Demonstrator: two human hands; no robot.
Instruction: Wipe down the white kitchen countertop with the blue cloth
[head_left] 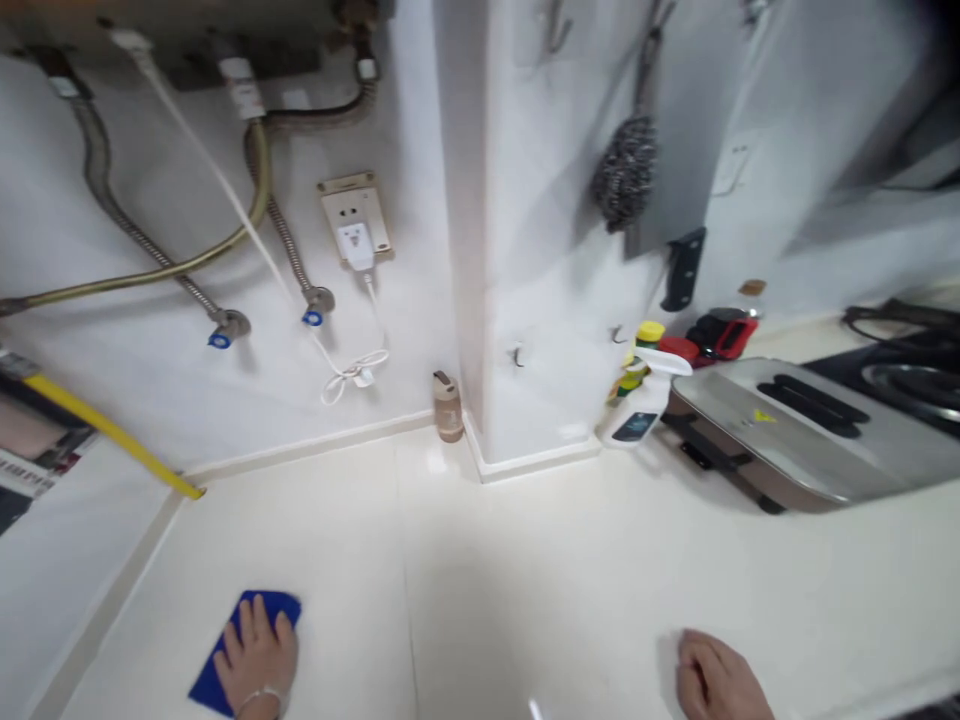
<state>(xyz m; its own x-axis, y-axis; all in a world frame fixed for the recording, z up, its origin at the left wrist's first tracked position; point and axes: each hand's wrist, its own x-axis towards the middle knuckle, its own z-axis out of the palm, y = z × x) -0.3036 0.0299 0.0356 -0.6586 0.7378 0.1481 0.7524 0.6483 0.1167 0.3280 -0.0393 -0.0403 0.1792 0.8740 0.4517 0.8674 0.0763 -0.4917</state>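
Note:
My left hand (259,662) lies flat on a folded blue cloth (213,672) at the lower left of the white countertop (525,580). Its fingers are spread and it covers much of the cloth; a bracelet circles the wrist. At the lower right, my right hand (716,678) is curled into a loose fist by the counter surface, with nothing showing in it.
A small brown-tinted bottle (448,408) stands by the wall corner. Right of the pillar (540,400) are a white spray bottle (641,405) and a lidded electric pan (795,430). A knife (684,270) and scrubber (628,172) hang above. A yellow pipe (112,435) runs down at left.

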